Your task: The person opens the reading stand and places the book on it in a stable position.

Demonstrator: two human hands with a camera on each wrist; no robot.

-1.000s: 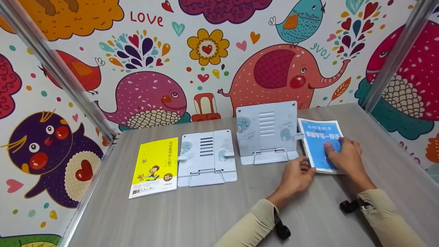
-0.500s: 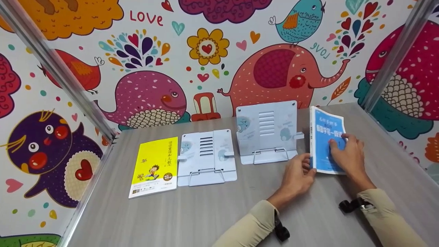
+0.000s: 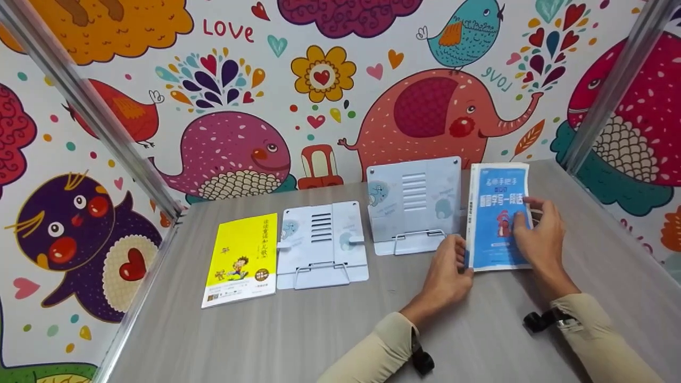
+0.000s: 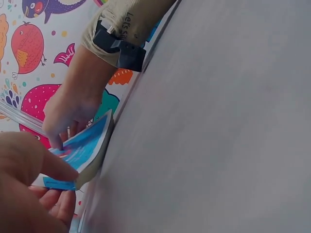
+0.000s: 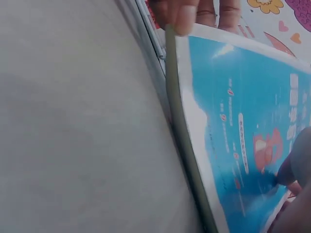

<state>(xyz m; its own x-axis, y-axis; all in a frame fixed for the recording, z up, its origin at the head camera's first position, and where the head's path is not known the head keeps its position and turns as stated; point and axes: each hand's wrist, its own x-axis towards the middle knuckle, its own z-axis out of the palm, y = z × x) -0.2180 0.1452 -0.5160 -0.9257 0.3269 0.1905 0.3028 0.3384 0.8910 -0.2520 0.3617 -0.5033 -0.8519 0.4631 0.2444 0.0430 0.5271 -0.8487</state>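
Head: left fingers point(image 3: 455, 246), right fingers point(image 3: 539, 205) pinch blue book point(image 3: 489, 236); long axis steep, title point(image 3: 501, 200) up.

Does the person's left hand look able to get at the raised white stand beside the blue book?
Probably yes, if it lets go first: the left hand is pinching the blue book near its lower left corner, but the raised white stand is close by, with nothing visible between them.
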